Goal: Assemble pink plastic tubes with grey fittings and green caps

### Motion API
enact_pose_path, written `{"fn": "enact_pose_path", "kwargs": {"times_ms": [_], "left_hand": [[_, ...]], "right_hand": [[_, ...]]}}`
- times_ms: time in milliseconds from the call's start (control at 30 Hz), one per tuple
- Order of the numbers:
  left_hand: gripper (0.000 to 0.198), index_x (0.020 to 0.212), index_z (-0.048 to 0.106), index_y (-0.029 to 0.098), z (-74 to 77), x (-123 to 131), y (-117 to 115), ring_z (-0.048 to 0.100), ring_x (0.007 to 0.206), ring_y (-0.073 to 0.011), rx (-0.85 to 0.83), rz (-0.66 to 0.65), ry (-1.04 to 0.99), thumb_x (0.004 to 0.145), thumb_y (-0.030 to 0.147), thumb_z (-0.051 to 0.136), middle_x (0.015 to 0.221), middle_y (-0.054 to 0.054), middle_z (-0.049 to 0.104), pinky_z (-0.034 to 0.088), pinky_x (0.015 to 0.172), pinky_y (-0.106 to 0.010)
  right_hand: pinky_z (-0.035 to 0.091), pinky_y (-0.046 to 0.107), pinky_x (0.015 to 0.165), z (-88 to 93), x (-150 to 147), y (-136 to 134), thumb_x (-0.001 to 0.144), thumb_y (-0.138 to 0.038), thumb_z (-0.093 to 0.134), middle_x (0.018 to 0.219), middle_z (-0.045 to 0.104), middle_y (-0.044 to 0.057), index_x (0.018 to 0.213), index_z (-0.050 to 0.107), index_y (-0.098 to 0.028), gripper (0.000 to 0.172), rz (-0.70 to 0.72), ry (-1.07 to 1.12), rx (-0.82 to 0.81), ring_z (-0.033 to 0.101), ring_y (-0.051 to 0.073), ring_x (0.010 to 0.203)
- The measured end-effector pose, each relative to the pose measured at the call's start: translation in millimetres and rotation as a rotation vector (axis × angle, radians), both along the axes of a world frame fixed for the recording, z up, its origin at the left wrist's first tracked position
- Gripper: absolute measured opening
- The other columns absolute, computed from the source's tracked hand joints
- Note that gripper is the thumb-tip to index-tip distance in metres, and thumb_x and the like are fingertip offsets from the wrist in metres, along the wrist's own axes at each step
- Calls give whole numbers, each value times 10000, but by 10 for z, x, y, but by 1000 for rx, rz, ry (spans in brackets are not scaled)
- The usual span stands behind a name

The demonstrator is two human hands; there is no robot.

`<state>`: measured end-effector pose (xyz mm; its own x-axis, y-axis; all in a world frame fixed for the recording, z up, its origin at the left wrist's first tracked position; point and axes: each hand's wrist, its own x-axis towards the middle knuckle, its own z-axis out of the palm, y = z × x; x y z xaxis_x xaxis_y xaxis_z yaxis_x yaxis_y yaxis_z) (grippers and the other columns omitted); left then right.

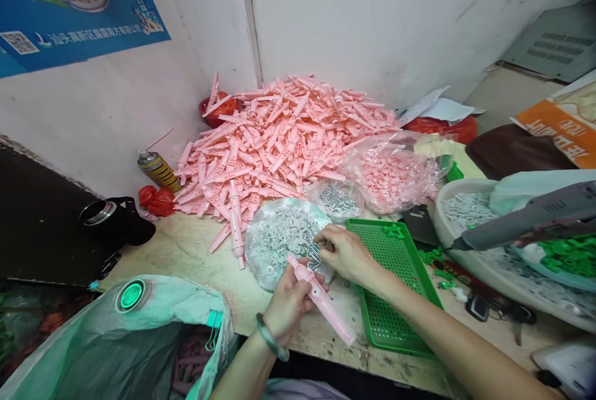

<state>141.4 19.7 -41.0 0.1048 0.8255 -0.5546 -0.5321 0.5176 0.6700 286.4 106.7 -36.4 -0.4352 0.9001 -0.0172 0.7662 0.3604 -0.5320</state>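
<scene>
My left hand (288, 304), with a green stone bangle (270, 338) on its wrist, grips a long pink plastic part (323, 302) that slants down to the right. My right hand (342, 256) sits just above that part, its fingertips on a clear bag of small grey plastic parts (279, 241). Whether those fingers pinch anything is hidden. A large heap of pink plastic parts (274, 133) fills the corner behind the bag.
A green perforated tray (395, 288) lies right of my hands. Beyond it are a white basin of grey parts (465, 213) and a grey hot glue gun (526, 220). A pale green bag (125, 325) sits left, a spray can (158, 170) by the wall.
</scene>
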Motion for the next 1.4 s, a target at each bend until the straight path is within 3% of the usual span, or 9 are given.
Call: {"fn": "enact_pose_path", "kwargs": {"times_ms": [133,300,367,633,767,900,1000,1167,1400], "left_hand": [[466,1064,596,166,-4,-7,-3,651,765,-187,70,-121,38,655,305,771,844,-44,666,517,697,-302],[383,1037,649,170,12,37,-6,651,805,-186,85,-160,29,671,245,735,896,-54,682,512,681,-273],[421,1087,643,178,10,46,-9,654,831,-194,108,-175,41,679,238,723,929,-61,690,516,689,-278],[417,995,651,158,-15,-140,-66,657,784,-205,66,-125,82,655,363,776,885,-62,681,531,653,-298],[438,890,625,147,-30,-202,-166,655,758,-209,-40,-80,50,563,352,833,856,-58,667,532,598,-294],[474,928,589,145,-41,-203,-259,680,798,-241,-80,-37,4,562,316,837,931,-103,693,536,584,-297],[477,990,569,145,-31,-252,-299,687,906,-278,-116,38,-50,601,263,820,998,-132,698,552,626,-314],[371,958,562,143,-10,-373,-267,682,962,-280,-98,153,-65,670,204,786,1048,-153,697,568,645,-312],[349,945,571,146,-59,-215,-22,685,869,-224,-21,224,-65,678,203,789,938,-100,703,585,683,-320]], "right_hand": [[447,256,658,143,107,-176,792,-118,531,767,645,-6,771,638,-203,138,169,398,-119,586,136,691],[471,258,548,73,98,-263,800,-257,583,670,621,-27,815,554,-205,62,15,786,-753,571,125,556],[452,244,520,17,78,-273,800,-244,588,638,583,-43,822,543,-205,64,-7,789,-788,532,114,525],[480,272,698,50,-219,-145,811,-91,599,965,569,25,984,612,-194,201,138,354,-194,549,128,741],[483,342,865,42,-940,134,887,-56,503,1166,590,99,1146,610,-181,307,485,35,291,557,206,1034],[376,426,1038,-11,-1732,415,866,-118,617,1271,589,91,883,692,-191,106,736,-53,430,468,263,1218],[343,434,1067,5,-1967,541,855,-116,637,1132,659,93,778,673,-181,107,808,-83,485,499,254,1180],[415,407,955,103,-1516,582,908,-124,538,917,651,76,985,647,-164,139,749,-84,550,561,227,925],[476,409,805,41,-408,495,877,-55,385,1011,619,152,1398,406,-117,525,249,-19,514,565,261,915]]}}
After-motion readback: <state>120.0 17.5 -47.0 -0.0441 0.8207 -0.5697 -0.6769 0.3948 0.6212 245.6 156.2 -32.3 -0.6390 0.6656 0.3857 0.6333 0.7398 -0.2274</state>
